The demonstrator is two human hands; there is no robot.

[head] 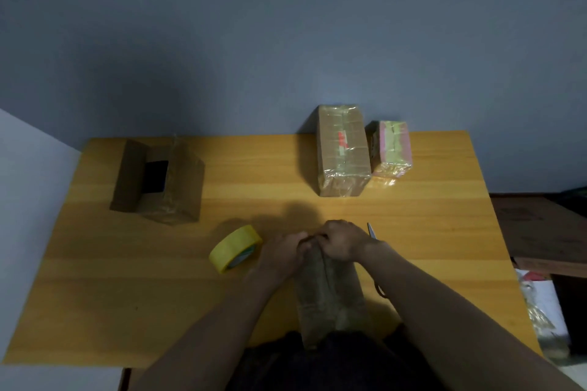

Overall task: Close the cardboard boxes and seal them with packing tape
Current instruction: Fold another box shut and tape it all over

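Both hands, left hand (282, 251) and right hand (341, 243), are pinching the far end of the long brown cardboard box (330, 295). Beyond them, two tape-wrapped boxes (344, 152) are looking finished. One open brown box (158, 181) and the yellow tape roll (235, 247), left of the grip, are waiting.

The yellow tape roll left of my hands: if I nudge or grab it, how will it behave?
The yellow tape roll leans tilted on its edge on the table, so a nudge would probably roll it or drop it flat. It looks rigid, likely easy to pinch through the core. Both the left hand and right hand grip the box.
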